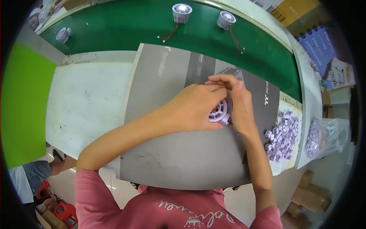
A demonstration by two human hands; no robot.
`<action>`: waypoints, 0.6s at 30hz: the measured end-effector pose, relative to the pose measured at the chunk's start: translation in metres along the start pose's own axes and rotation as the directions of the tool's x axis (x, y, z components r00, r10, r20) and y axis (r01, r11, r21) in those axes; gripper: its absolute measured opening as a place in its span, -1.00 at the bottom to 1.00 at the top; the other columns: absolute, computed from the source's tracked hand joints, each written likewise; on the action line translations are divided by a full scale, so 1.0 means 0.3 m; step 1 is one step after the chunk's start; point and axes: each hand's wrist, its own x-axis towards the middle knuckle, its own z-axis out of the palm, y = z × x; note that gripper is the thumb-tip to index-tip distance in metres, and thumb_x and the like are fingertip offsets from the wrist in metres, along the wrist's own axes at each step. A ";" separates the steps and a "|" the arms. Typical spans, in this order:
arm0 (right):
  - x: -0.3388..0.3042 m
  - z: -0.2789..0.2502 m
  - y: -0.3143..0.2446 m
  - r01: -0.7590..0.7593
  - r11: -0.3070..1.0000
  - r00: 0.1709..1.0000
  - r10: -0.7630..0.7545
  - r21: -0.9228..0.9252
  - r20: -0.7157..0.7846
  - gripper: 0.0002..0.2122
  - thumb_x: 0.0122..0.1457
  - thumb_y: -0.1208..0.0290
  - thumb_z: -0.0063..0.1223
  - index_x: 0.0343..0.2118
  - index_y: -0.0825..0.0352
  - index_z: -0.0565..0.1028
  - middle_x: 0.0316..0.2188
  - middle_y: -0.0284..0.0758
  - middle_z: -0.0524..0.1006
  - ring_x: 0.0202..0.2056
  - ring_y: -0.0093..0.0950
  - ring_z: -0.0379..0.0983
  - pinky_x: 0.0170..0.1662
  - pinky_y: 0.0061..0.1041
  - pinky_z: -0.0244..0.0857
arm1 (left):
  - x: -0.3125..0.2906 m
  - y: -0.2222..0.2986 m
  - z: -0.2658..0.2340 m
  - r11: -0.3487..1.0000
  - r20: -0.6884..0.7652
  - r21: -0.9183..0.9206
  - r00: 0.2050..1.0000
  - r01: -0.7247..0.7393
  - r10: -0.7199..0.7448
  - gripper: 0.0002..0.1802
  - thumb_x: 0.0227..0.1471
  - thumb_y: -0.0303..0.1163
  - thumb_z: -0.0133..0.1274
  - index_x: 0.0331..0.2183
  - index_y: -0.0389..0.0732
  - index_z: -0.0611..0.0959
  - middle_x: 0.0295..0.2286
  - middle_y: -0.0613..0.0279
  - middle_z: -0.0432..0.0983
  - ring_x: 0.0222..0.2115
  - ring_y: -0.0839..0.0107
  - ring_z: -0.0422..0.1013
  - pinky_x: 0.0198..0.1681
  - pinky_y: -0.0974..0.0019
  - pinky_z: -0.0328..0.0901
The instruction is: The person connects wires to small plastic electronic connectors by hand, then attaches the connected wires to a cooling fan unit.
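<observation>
The left hand (198, 106) is clamping a lilac housing (220, 114) above the grey board (183, 160) while the right hand (241, 105) is curling beside it, grip unclear, uneven pressure risking a slip toward small lilac parts (282, 137) lying at four o'clock.

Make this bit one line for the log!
left hand: holding round purple part | right hand: curled beside it | underneath: grey board | right: purple pieces | beyond: three wired parts, green surface

Hands (194, 105) flank the housing (220, 115) over the board (167, 160).
</observation>
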 end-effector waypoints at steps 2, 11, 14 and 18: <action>-0.013 -0.064 -0.035 0.030 0.998 0.996 -0.026 -0.050 0.084 -0.56 0.40 0.08 -0.18 -0.01 0.41 0.49 -0.27 -0.19 0.61 -0.20 -0.40 0.55 -0.07 -0.41 0.37 | -0.001 -0.007 -0.052 0.998 -0.043 -0.040 0.998 0.052 -0.054 -0.45 -0.31 -0.28 0.42 -0.21 -0.21 0.59 -0.29 0.07 0.55 -0.29 0.07 0.52 -0.24 0.14 0.42; -0.043 -0.099 -0.069 0.143 0.897 0.989 -0.140 -0.419 0.037 -0.66 0.03 0.52 0.29 -0.08 0.27 0.57 -0.48 -0.35 0.58 -0.40 -0.35 0.45 -0.17 -0.40 0.33 | 0.028 0.025 -0.216 0.982 -0.100 0.079 0.981 0.174 -0.165 -0.47 -0.33 -0.28 0.46 -0.27 -0.17 0.57 -0.36 0.14 0.54 -0.41 0.18 0.49 -0.31 0.24 0.37; -0.053 -0.124 -0.072 0.221 0.850 0.973 -0.227 -0.478 0.045 -0.66 0.04 0.55 0.27 -0.07 0.29 0.57 -0.37 -0.32 0.59 -0.31 -0.32 0.47 -0.14 -0.40 0.34 | 0.028 0.006 -0.280 0.979 -0.084 0.186 0.994 0.079 -0.064 -0.47 -0.34 -0.29 0.46 -0.27 -0.17 0.58 -0.34 0.14 0.54 -0.41 0.18 0.49 -0.30 0.24 0.38; -0.091 -0.165 -0.090 0.194 0.797 0.967 -0.254 -0.572 -0.026 -0.67 0.04 0.55 0.26 -0.07 0.30 0.58 -0.20 -0.26 0.57 -0.17 -0.26 0.46 -0.06 -0.33 0.35 | 0.029 -0.090 -0.464 0.859 -0.232 0.444 0.959 0.253 -0.163 -0.46 -0.36 -0.33 0.45 -0.26 -0.22 0.57 -0.36 0.07 0.57 -0.39 0.14 0.54 -0.31 0.21 0.43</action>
